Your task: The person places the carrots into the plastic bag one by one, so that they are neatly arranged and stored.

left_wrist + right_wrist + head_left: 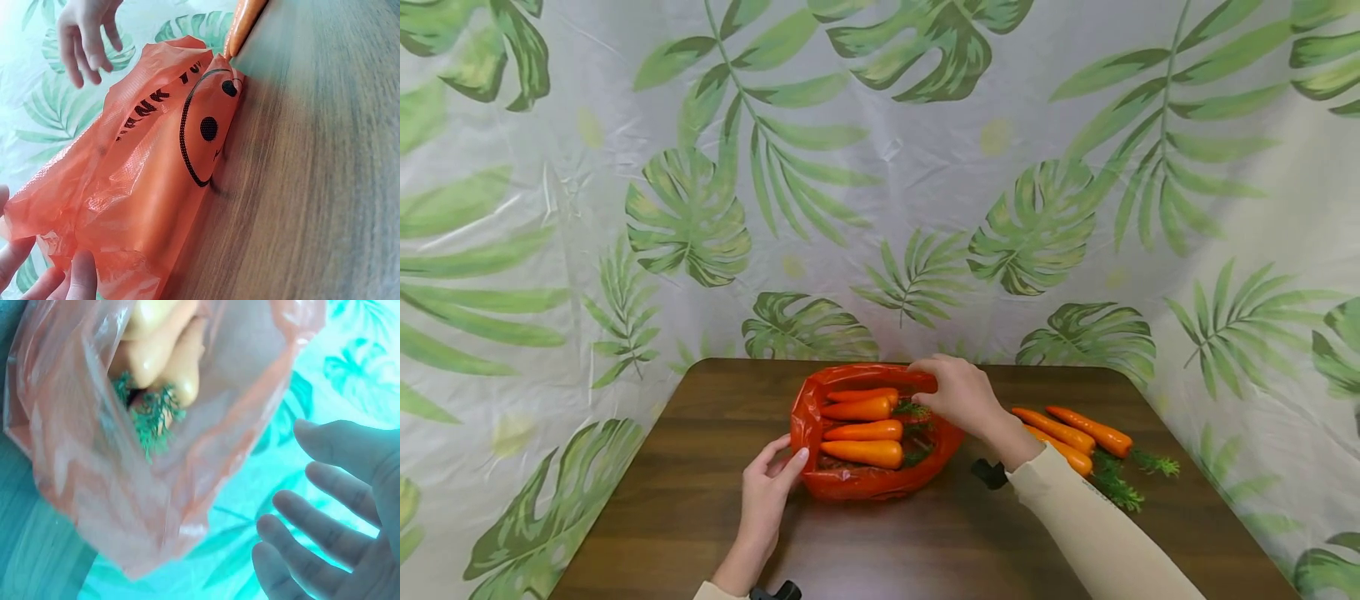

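An orange-red plastic bag [880, 487] lies open-mouthed on the table, with printed lettering and a face showing on its side in the left wrist view. Several carrots [861, 452] with green tops lie inside it. At the bag's left rim, my left hand [765, 492] pinches the plastic between thumb and fingers. My right hand [958, 396] hovers over the far right rim, fingers spread and holding nothing; in the right wrist view a gap separates that hand [337, 512] from the bag [125, 506].
Three carrots [1101, 432] with leafy tops lie on the wooden table [700, 425] to the right, partly behind my right forearm. A leaf-patterned sheet [925, 167] hangs behind the table.
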Demonstrator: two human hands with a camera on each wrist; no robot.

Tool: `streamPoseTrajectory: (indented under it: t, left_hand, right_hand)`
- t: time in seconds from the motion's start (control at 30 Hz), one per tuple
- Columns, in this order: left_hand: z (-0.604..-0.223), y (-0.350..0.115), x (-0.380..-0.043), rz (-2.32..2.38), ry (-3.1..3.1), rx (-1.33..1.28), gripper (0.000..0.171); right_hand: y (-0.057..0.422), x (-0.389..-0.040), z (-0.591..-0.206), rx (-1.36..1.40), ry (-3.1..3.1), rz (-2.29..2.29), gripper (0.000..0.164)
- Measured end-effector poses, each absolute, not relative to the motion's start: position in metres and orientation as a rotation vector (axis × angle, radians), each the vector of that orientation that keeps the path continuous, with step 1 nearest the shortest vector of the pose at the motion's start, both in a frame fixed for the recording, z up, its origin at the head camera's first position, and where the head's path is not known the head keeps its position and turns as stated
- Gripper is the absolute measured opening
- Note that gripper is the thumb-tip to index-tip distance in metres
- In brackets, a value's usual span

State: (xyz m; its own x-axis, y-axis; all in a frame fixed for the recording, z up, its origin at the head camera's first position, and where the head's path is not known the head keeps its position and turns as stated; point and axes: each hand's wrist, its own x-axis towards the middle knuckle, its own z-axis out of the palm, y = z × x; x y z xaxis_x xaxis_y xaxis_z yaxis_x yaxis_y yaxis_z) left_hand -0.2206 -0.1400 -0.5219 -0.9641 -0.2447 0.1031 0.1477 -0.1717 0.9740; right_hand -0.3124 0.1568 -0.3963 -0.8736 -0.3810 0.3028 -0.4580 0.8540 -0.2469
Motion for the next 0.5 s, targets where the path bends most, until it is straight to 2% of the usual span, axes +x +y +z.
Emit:
streamPoseTrajectory:
  t: [0.5]
  left_hand:
    - [-0.525, -0.139, -0.223, -2.204, -1.805, 0.086, 0.043]
  right_hand:
    - [0.214, -0.286, -0.401, 0.471, -2.735, 0.655, 0.045]
